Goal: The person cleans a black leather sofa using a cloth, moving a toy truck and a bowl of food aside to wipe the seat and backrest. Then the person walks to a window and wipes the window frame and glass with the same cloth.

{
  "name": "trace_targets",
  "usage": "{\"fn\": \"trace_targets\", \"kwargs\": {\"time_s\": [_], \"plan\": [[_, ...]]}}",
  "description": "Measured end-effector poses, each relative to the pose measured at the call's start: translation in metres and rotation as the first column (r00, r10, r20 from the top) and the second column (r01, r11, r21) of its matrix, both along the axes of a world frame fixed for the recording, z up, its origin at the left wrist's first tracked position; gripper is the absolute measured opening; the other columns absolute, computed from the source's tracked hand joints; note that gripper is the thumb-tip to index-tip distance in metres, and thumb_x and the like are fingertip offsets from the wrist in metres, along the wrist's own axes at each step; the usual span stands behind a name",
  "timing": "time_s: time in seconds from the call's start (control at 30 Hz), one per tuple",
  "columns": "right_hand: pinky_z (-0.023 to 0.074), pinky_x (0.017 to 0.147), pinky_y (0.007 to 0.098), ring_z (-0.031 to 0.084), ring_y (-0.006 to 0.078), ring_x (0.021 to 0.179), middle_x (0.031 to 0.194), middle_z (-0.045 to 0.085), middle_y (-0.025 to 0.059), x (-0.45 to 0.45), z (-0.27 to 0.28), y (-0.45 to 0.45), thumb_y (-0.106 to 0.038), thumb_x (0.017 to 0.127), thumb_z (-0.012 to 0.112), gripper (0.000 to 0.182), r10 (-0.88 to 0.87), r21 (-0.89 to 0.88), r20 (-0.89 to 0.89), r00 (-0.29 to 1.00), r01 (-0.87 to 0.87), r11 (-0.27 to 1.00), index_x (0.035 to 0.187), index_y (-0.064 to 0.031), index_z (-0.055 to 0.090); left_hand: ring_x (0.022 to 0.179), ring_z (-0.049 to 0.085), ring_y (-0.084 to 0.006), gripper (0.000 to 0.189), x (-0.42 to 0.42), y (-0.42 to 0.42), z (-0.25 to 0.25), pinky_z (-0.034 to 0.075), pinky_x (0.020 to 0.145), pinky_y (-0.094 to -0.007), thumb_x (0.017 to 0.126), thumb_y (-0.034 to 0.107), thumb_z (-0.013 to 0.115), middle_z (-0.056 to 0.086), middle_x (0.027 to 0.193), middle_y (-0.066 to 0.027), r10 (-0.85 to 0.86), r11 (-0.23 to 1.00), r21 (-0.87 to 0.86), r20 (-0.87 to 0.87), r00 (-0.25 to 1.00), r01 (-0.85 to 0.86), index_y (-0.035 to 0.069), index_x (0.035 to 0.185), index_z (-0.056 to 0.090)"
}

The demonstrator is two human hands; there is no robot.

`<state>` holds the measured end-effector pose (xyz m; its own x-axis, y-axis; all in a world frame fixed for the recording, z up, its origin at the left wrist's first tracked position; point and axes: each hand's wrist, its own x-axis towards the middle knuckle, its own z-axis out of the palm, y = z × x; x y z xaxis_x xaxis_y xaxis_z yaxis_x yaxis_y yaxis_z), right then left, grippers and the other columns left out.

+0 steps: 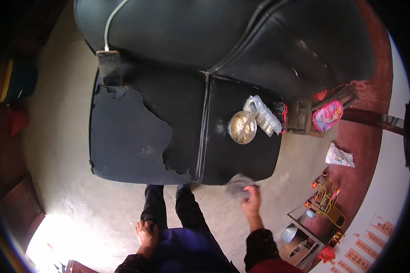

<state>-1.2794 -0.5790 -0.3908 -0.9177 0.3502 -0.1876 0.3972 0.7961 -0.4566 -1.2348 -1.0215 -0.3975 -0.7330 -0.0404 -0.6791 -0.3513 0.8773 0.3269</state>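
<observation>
My right hand (252, 202) grips a blurred grey cloth (239, 186) beside the front edge of a black, leather-like sofa seat (241, 160). On my leg, close to the knee, rests my left hand (147, 233), with nothing seen in it. A metal bowl (229, 132) on the right part of the seat contains pale crumbly pieces, and something flat and narrow lies across them. Touching or very near the bowl is a clear plastic tray (264, 117) with light pieces in it. The seat covering has peeled away on the left, baring a grey patch (130, 136).
A phone (110, 70) with a white cable lies at the seat's left back. Right of the seat are a red-and-black toy vehicle (280, 117), a wooden stool (299, 116) and a pink picture-printed item (328, 115). A white bag (339, 156) and a yellow-framed wheeled toy (324, 201) stand farther right.
</observation>
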Motion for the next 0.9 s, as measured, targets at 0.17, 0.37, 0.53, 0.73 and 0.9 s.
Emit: {"fn": "trace_targets", "kwargs": {"time_s": [0.17, 0.37, 0.53, 0.73, 0.9], "plan": [[0.0436, 0.100, 0.0407, 0.056, 0.0307, 0.113, 0.116, 0.060, 0.0125, -0.013, -0.052, 0.122, 0.000, 0.065, 0.074, 0.049, -0.491, -0.023, -0.201, 0.848, 0.497, 0.867, 0.111, -0.0093, 0.060, 0.101, 0.053, -0.0355, 0.023, 0.010, 0.008, -0.015, 0.042, 0.086, -0.0477, 0.075, 0.024, 0.071, 0.058, 0.100, -0.0136, -0.094, 0.996, 0.004, -0.028, 0.995, 0.094, 0.012, 0.093, 0.063], [0.0417, 0.086, 0.0539, 0.050, 0.0445, 0.100, 0.111, 0.053, 0.0179, -0.047, -0.076, 0.019, 0.001, 0.063, 0.067, 0.045, -0.257, 0.216, -0.084, 0.963, 0.270, 0.938, 0.103, -0.0153, 0.056, 0.103, 0.053, -0.0356, 0.024, 0.019, 0.010, -0.012, 0.042, 0.088, -0.0483, 0.076, 0.025, 0.069, 0.057, 0.102, -0.0147, -0.146, 0.989, -0.006, 0.019, 0.989, 0.146, 0.012, 0.095, 0.063], [0.0469, 0.086, 0.0478, 0.057, 0.0371, 0.099, 0.101, 0.060, 0.0132, -0.010, -0.050, -0.099, -0.002, 0.063, 0.070, 0.042, 0.053, -0.274, 0.108, 0.993, -0.021, 0.962, 0.104, -0.0122, 0.061, 0.114, 0.052, -0.0354, 0.035, 0.023, 0.007, 0.003, 0.040, 0.096, -0.0500, 0.083, 0.039, 0.064, 0.055, 0.118, -0.0152, -0.140, 0.989, -0.024, 0.088, 0.986, 0.143, 0.013, 0.107, 0.065], [0.0518, 0.077, 0.0312, 0.059, 0.0165, 0.096, 0.113, 0.061, 0.0086, 0.007, -0.042, -0.153, -0.006, 0.078, 0.076, 0.063, 0.036, -0.856, 0.300, 0.953, 0.252, 0.451, 0.135, -0.0047, 0.049, 0.105, 0.062, -0.0333, 0.038, 0.018, -0.102, 0.078, 0.050, 0.090, -0.0449, 0.084, 0.044, 0.064, 0.065, 0.109, -0.0145, 0.268, 0.961, 0.074, 0.002, 0.963, -0.267, 0.016, 0.110, 0.067], [0.0518, 0.082, 0.0316, 0.059, 0.0186, 0.100, 0.118, 0.059, 0.0092, -0.040, -0.031, -0.157, -0.004, 0.072, 0.080, 0.072, 0.274, -0.678, 0.287, 0.918, -0.008, 0.735, 0.136, -0.0031, 0.048, 0.098, 0.067, -0.0326, 0.050, 0.131, -0.187, 0.100, 0.053, 0.085, -0.0432, 0.083, 0.058, 0.060, 0.072, 0.095, -0.0147, 0.492, 0.871, -0.118, 0.223, 0.842, -0.477, 0.014, 0.104, 0.071]]}}
